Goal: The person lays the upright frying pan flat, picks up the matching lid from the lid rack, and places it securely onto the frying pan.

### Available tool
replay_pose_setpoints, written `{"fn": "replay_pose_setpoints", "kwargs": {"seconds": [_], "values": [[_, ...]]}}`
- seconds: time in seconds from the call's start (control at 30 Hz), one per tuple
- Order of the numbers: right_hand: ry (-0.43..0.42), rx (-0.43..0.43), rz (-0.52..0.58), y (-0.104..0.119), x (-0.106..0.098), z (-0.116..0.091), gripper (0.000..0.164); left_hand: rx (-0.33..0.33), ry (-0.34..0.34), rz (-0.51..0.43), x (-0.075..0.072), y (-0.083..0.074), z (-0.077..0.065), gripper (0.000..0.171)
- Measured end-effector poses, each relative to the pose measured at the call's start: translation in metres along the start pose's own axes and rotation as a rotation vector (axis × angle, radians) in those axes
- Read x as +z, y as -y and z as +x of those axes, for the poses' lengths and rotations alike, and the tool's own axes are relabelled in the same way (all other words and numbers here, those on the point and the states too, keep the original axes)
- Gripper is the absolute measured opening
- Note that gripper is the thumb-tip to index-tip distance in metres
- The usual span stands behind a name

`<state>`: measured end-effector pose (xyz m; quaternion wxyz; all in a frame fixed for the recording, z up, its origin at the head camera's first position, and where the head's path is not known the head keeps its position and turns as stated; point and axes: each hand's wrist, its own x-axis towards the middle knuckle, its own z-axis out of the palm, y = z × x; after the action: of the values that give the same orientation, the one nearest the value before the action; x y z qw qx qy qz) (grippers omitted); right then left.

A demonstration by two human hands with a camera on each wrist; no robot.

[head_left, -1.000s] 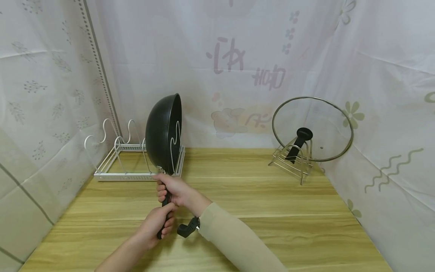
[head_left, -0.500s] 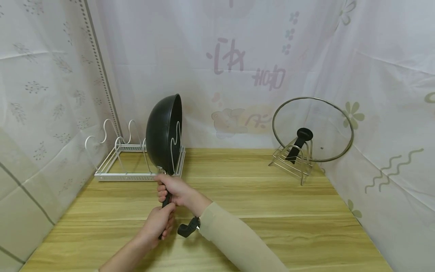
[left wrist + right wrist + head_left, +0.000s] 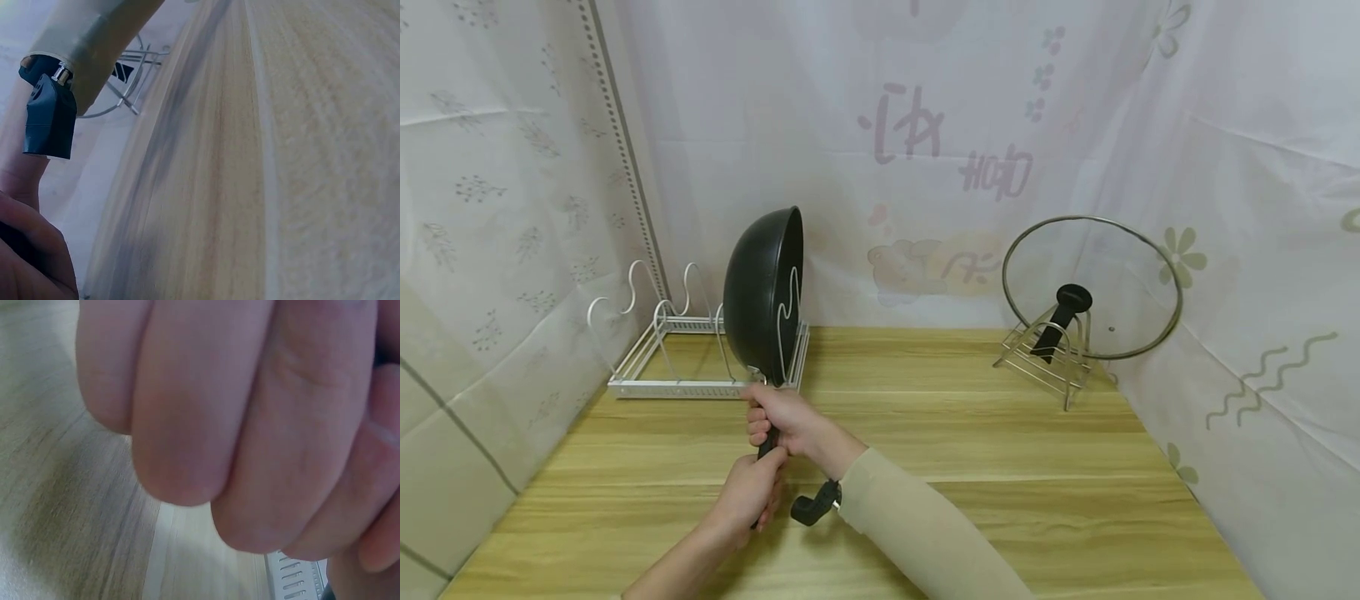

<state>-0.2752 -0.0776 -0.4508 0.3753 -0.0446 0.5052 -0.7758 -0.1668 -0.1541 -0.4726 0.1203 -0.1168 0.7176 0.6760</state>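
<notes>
In the head view a black wok (image 3: 752,287) stands on its side in a white wire pan rack (image 3: 673,389), its opening turned right. A wire divider of the rack shows in front of that opening. The wok's black handle (image 3: 767,442) points down toward the near edge. My right hand (image 3: 786,421) grips the handle close under the wok, and my left hand (image 3: 748,492) is wrapped round its lower end. Curled fingers (image 3: 181,412) fill the right wrist view. In the left wrist view part of a hand (image 3: 31,256) shows at the lower left.
At the back right, a glass lid (image 3: 1120,275) with a black knob leans in a small wire stand (image 3: 1063,375). Printed curtains (image 3: 925,208) hang behind and at both sides of the wooden table (image 3: 962,433). A black wrist camera (image 3: 812,504) hangs by my right sleeve.
Both hands keep their hold on the handle. The wok and rack stay in place, and the whole view shifts only slightly.
</notes>
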Motion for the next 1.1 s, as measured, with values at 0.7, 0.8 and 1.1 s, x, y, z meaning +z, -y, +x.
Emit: {"fn": "replay_pose_setpoints", "kwargs": {"seconds": [0.7,0.8,1.1], "values": [[0.02,0.01,0.001,0.0026,-0.0008,-0.0035,0.046,0.018,-0.042,0.033,0.0044,-0.0004,-0.0001,0.047],[0.033,0.003,-0.001,0.0047,-0.0009,-0.0053,0.046,0.021,-0.048,0.035,0.0053,-0.0022,-0.0009,0.047],[0.067,-0.013,-0.009,0.0093,0.0001,-0.0092,0.048,0.03,-0.068,0.047,0.0072,-0.0055,-0.0028,0.045]]}}
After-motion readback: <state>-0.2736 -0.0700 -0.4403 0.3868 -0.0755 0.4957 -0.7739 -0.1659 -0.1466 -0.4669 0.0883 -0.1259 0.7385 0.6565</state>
